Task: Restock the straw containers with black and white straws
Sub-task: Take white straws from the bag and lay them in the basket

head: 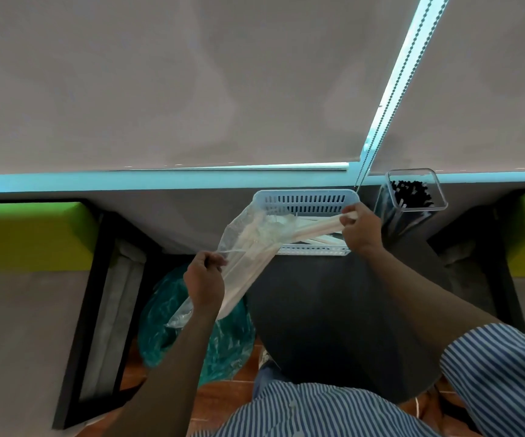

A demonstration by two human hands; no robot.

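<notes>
Right hand (360, 230) is pinching the ends of long white straws (314, 223) over the white slotted plastic basket (305, 200); left hand (205, 280) is gripping the clear plastic bag (245, 238) sleeving them. Clear square container (412, 200) of black straws (410, 192) is standing just beside the basket.

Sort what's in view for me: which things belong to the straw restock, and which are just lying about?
Job:
- clear plastic bag held by left hand
- white straws pinched by right hand
- pale slotted plastic basket
- clear square container of black straws

Lying about:
- teal bin bag
- beaded blind chain
</notes>
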